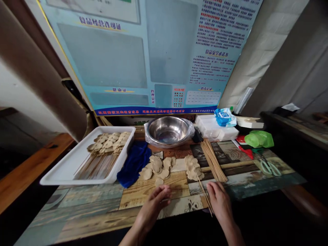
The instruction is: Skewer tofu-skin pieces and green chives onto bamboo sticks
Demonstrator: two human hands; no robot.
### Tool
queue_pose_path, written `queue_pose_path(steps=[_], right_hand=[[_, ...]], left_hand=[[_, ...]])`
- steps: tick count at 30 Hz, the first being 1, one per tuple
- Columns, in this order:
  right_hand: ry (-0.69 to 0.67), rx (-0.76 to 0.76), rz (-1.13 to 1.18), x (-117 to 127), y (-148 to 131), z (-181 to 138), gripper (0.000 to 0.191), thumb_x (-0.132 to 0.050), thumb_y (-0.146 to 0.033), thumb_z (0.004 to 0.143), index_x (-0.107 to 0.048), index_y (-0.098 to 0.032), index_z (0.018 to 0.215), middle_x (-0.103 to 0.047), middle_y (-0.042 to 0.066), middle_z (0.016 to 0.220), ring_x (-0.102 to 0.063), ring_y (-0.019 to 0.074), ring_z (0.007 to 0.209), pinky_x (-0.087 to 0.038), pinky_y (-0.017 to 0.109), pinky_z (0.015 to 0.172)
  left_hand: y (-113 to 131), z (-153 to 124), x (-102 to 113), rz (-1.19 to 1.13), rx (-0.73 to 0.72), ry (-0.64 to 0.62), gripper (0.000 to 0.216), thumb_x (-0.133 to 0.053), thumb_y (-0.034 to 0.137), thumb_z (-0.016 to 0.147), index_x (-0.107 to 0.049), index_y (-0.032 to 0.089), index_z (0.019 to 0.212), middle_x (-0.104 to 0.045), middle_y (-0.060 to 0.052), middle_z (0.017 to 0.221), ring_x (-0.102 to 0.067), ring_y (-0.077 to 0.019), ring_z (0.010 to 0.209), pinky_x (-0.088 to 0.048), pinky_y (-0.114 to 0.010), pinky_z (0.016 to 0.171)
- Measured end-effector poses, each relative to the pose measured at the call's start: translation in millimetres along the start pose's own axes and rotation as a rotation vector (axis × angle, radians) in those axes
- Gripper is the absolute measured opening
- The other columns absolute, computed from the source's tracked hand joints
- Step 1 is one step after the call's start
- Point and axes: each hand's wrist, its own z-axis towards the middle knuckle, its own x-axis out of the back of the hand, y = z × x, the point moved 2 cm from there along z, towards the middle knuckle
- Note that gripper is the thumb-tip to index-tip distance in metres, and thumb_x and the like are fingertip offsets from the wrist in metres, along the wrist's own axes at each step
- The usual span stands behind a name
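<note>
Head view, and it's low centre where the action sits: the left hand [155,201] reaches in from the bottom edge, wrist raised, fingers loosely curled and drawn close to the thumb. Nothing shows between them, though I can't tell if something small is hidden there. Just above the fingertips lies a single pale disc [159,182], at the lower edge of the loose pile of discs [156,166] in the middle of the counter [97,203].

Over to the right of centre! The right hand [219,198] comes up from the lower right, knuckles bent, fingers half folded, right beside some thin sticks [204,194]; whether it grips one, I can't tell. Those sticks slant up to a second cluster of discs [190,166], their lower ends poking past the counter's near edge. Beyond, a bundle of sticks [212,160] lies ready to hand.

Good form here, I'd judge: lift one disc at a time by its rim, pinching lightly so the soft-looking piece doesn't tear; steady the stick near its point, keep it in line with the disc, and let the forearms stay low and apart.
</note>
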Motion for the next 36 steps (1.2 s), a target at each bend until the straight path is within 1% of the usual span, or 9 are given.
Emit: queue_pose_path(steps=[2,7,10,14,20,24,30,33,36], right_hand=[[-0.049,-0.043,-0.102,8,9,17,0.039,-0.031,-0.038,0.095,-0.064,-0.016,0.091,-0.069,0.011,0.089,-0.065,0.0186,0.081,-0.048,0.027,0.074],[-0.455,-0.268,-0.406,6,24,61,0.026,-0.042,-0.025,0.091,-0.064,-0.012,0.095,-0.071,0.014,0.09,-0.068,0.0244,0.083,-0.046,0.029,0.068],[-0.518,-0.307,-0.452,-1,24,77,0.028,-0.042,-0.019,0.087,-0.066,-0.007,0.096,-0.07,0.022,0.086,-0.068,0.033,0.083,-0.046,0.036,0.064],[-0.595,-0.311,-0.479,-2,21,86,0.029,-0.044,-0.015,0.083,-0.07,-0.008,0.092,-0.07,0.024,0.091,-0.067,0.0348,0.089,-0.047,0.038,0.067],[-0.626,-0.319,-0.498,4,13,89,0.03,-0.046,-0.016,0.082,-0.071,-0.009,0.096,-0.07,0.022,0.094,-0.066,0.0324,0.092,-0.048,0.035,0.069],[-0.609,-0.31,-0.495,2,8,88,0.032,-0.043,-0.014,0.083,-0.069,-0.009,0.1,-0.07,0.02,0.096,-0.066,0.0308,0.092,-0.048,0.035,0.07],[-0.61,-0.341,-0.482,1,9,92,0.032,-0.042,-0.011,0.082,-0.069,-0.007,0.098,-0.069,0.022,0.099,-0.065,0.033,0.095,-0.047,0.035,0.07],[-0.597,-0.347,-0.494,11,11,95,0.03,-0.042,-0.015,0.084,-0.067,-0.008,0.098,-0.07,0.022,0.096,-0.066,0.0337,0.093,-0.046,0.036,0.067],[-0.523,-0.266,-0.494,22,7,88,0.028,-0.04,-0.023,0.085,-0.064,-0.012,0.094,-0.071,0.018,0.086,-0.068,0.0309,0.083,-0.045,0.034,0.063]], left_hand=[[7,0,5,0.038,-0.049,0.01,0.031,-0.077,0.037,0.063,-0.065,0.017,0.083,-0.062,-0.002,0.082,-0.056,-0.0109,0.072,-0.044,-0.022,0.068],[24,6,22,0.181,-0.204,0.094,0.033,-0.075,0.041,0.064,-0.063,0.016,0.082,-0.061,-0.002,0.079,-0.055,-0.0118,0.072,-0.042,-0.022,0.067],[40,12,39,0.385,-0.378,0.171,0.033,-0.072,0.044,0.066,-0.063,0.016,0.081,-0.061,-0.001,0.075,-0.055,-0.0136,0.071,-0.042,-0.022,0.066],[68,25,54,0.781,-0.607,0.252,0.019,-0.065,0.035,0.072,-0.065,0.017,0.078,-0.062,-0.004,0.08,-0.057,-0.0168,0.074,-0.043,-0.024,0.067],[94,63,40,1.299,-0.785,0.165,0.022,-0.051,0.012,0.076,-0.07,0.02,0.084,-0.063,-0.008,0.095,-0.056,-0.02,0.084,-0.041,-0.031,0.08],[99,87,31,1.527,-0.756,0.028,0.013,-0.059,0.015,0.072,-0.071,0.019,0.073,-0.063,-0.01,0.088,-0.054,-0.0226,0.086,-0.036,-0.035,0.086],[110,84,32,1.256,-0.846,0.104,0.016,-0.056,0.028,0.079,-0.064,0.018,0.071,-0.061,-0.007,0.08,-0.052,-0.0197,0.079,-0.038,-0.032,0.08],[109,78,38,0.869,-0.681,0.187,0.026,-0.053,0.043,0.08,-0.056,0.018,0.073,-0.053,0.0,0.065,-0.05,-0.0146,0.063,-0.041,-0.027,0.065],[100,71,41,0.401,-0.422,0.08,0.032,-0.055,0.051,0.075,-0.051,0.019,0.077,-0.052,0.003,0.061,-0.053,-0.0134,0.057,-0.043,-0.025,0.057]])
